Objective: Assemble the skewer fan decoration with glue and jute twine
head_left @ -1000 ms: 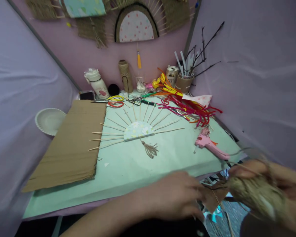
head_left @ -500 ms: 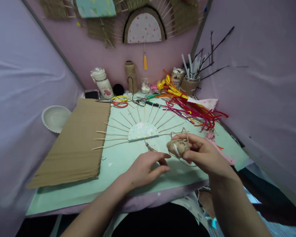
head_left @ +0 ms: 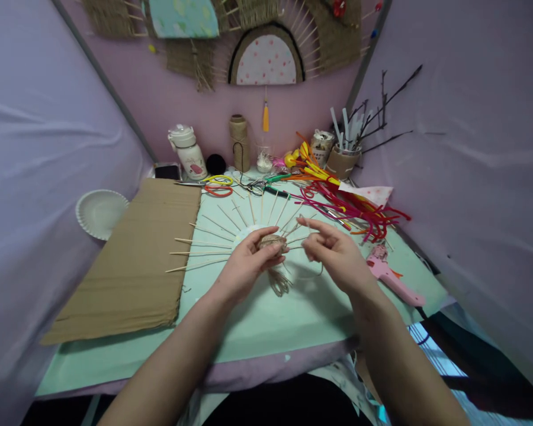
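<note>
My left hand [head_left: 249, 260] is closed round a small ball of twine [head_left: 272, 240], held over the half-round fan piece. To the right, my right hand [head_left: 331, 251] pinches a loose strand of twine drawn from the ball, its index finger raised; a loop of the strand hangs below between the hands. Beneath them lies the fan piece, with thin wooden sticks [head_left: 217, 223] spreading out from its patterned half-round base [head_left: 244, 232], which my left hand mostly covers. Looped twine strands [head_left: 279, 284] dangle below the left hand.
A cardboard sheet [head_left: 133, 260] and white paper plate [head_left: 101, 214] lie at left. Behind are scissors [head_left: 217, 184], a bottle [head_left: 190, 154] and a twine spool [head_left: 240, 142]. Pipe cleaners [head_left: 359, 207] and a pink glue gun [head_left: 395, 278] are on the right.
The ball of twine has passed from my right hand into my left and moved left over the fan piece. My right hand now draws a strand from it.
</note>
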Action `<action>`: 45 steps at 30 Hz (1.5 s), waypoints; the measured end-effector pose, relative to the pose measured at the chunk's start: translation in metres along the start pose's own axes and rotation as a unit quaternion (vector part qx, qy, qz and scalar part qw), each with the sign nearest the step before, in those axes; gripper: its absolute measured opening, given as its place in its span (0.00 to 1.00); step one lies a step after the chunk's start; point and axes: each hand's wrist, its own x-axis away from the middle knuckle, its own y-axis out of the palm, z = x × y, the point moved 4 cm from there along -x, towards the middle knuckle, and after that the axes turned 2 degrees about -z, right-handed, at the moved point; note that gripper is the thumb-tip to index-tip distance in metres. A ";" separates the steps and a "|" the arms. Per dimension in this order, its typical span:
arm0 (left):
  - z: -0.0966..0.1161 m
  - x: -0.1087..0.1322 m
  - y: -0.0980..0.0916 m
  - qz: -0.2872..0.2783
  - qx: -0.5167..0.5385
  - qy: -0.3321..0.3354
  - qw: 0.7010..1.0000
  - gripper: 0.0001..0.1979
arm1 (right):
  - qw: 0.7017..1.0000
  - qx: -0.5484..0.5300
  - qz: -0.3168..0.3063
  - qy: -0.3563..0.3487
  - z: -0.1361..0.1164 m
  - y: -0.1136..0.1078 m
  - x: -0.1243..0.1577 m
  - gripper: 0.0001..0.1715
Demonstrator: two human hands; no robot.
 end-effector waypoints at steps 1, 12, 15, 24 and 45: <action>0.001 -0.001 -0.005 0.001 0.007 -0.010 1.000 0.23 | 0.999 -0.024 0.032 -0.004 0.000 -0.010 -0.002 0.24; 0.001 0.047 -0.113 0.137 -0.305 0.024 0.942 0.22 | 0.922 -0.328 0.205 -0.032 -0.016 -0.083 -0.020 0.08; -0.001 0.072 -0.129 0.168 -0.490 0.106 0.849 0.18 | 0.913 -0.333 0.230 -0.042 -0.023 -0.093 -0.025 0.14; -0.018 0.086 -0.107 0.146 -0.682 0.177 0.695 0.17 | 0.964 0.242 -0.066 -0.084 -0.039 0.017 -0.016 0.13; 0.044 0.075 -0.068 0.231 -0.397 0.287 0.841 0.06 | 0.870 0.444 -0.186 -0.110 -0.063 0.053 0.011 0.07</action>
